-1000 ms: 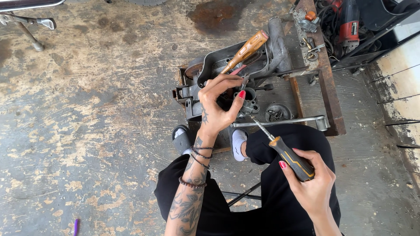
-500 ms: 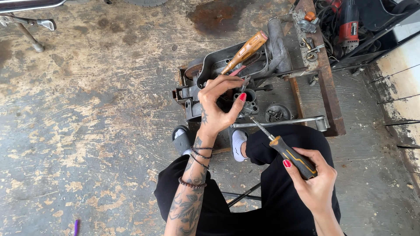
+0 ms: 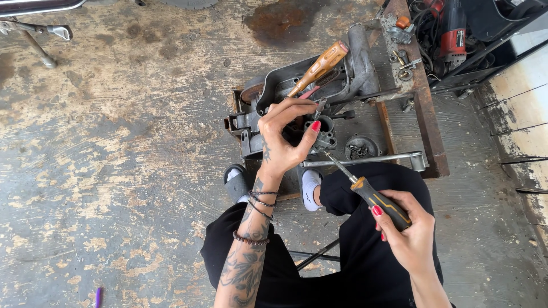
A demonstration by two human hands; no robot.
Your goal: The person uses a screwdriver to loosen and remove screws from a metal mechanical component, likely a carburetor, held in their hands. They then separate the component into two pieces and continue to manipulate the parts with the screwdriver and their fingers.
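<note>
Head cam: right hand [image 3: 408, 236] grips screwdriver [image 3: 371, 194]; left hand [image 3: 285, 137] on engine casing [image 3: 354, 74].

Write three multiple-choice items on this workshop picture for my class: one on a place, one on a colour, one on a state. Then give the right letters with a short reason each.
1. Where does the wooden-handled tool lie?
A. On the grey metal engine part
B. On the person's lap
C. By the purple object at the bottom edge

2. What colour is the handle of the screwdriver?
A. Plain white
B. Black with orange
C. Green

3. What is the state of the right hand?
A. Flat and open on the floor
B. Closed around the screwdriver handle
C. Resting on the long metal bar

Key: 1 A, its handle rests across the top of the grey casing. 2 B, the grip is black with orange stripes and collar. 3 B, its fingers wrap the handle, while the left hand reaches to the engine part.
</note>
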